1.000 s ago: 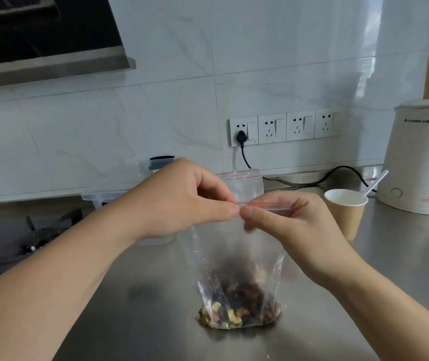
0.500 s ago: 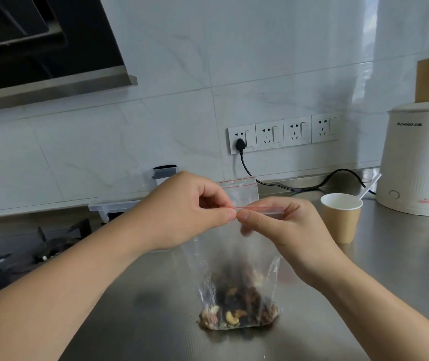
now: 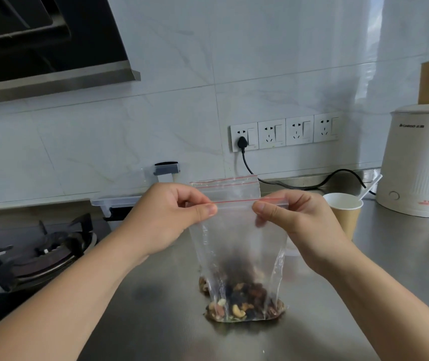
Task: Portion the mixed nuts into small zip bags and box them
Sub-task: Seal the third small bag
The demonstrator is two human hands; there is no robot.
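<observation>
Zip bag [image 3: 239, 243] of mixed nuts [image 3: 244, 306] stands on the steel table [image 3: 403, 256] — left hand [image 3: 166, 220] and right hand [image 3: 301, 225] each pinch its red-lined seal with clenched fingers.

Colours and patterns, kitchen counter

Zip bag [image 3: 236, 230]: clear, with 1 red seal line; mixed nuts [image 3: 244, 306] were tan, cream and dark brown. Paper cup [image 3: 344, 217]: kraft brown, white inside. Appliance [image 3: 419, 162]: white, ribbed, small red print. Wall tiles [image 3: 260, 61]: white, faint grey veining. Sockets [image 3: 285, 132]: 4, white. Cord [image 3: 312, 183]: black. Countertop [image 3: 403, 243]: brushed grey steel.
</observation>
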